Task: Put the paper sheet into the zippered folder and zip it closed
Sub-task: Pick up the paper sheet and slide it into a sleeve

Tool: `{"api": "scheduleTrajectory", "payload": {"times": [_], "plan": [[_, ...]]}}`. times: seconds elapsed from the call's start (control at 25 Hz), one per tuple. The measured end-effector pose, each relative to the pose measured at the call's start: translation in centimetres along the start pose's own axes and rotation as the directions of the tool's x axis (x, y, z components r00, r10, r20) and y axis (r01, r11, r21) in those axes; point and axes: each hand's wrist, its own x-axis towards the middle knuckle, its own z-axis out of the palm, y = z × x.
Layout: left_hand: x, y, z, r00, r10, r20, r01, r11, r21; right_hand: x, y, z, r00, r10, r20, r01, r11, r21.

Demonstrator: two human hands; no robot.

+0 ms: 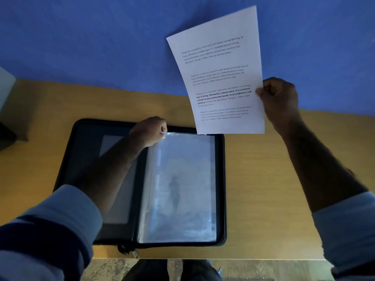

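Surface: wooden desk (263, 179) set against a blue wall (81, 37); I work at its near edge.
Folder: my zippered folder (67, 151) lies flat on the desk, opened out like a book, black rim all round.
Left panel: a window pocket (110, 142) shows on the left half, partly under my forearm.
Zipper pull: the zipper pull (134, 253) hangs at the near edge by the spine, so the zip is fully undone.
Left hand: my left hand (149, 130) pinches the top corner of the clear sleeve (180, 185) near the spine, fingers curled on the plastic.
Sleeve: the clear sleeve lies on the right half; whether its mouth is parted I cannot tell.
Paper: the paper sheet (219, 74) is in the air above the far edge of the folder, printed side toward me, slightly tilted, its lower edge just over the top of the sleeve. It is not inside anything.
Right hand: my right hand (280, 98) grips the sheet's right edge, thumb in front, fingers curled behind.
Done: folder unzipped and laid open; sheet lifted and brought to the sleeve.
Left: feed the sheet's lower edge into the sleeve, push it home, fold the halves together, run the zip round.
Estimate: roughly a third complete, in my judgement.
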Motion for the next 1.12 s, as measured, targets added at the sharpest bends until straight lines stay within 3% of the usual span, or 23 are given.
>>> {"api": "scheduleTrajectory", "payload": {"times": [0.2, 0.6, 1.0, 1.12], "plan": [[-0.6, 2.6, 1.5, 0.999, 0.039, -0.010, -0.040, 0.996, -0.077, 0.5, -0.9, 0.6, 1.000, -0.007, 0.022, 0.006, 1.000, 0.002], [-2.5, 3.6, 4.7, 0.969, 0.106, -0.224, -0.121, 0.991, -0.051, 1.6, -2.5, 5.8, 0.981, -0.077, 0.176, 0.093, 0.992, -0.088], [-3.2, 6.4, 4.1, 0.967, 0.126, -0.221, -0.143, 0.988, -0.063, 1.3, -3.1, 12.0, 0.965, -0.042, 0.260, 0.086, 0.984, -0.159], [-3.7, 8.3, 4.3, 0.960, 0.141, -0.244, -0.143, 0.990, 0.009, 1.1, -3.3, 13.2, 0.964, -0.021, 0.263, 0.055, 0.991, -0.122]]}}
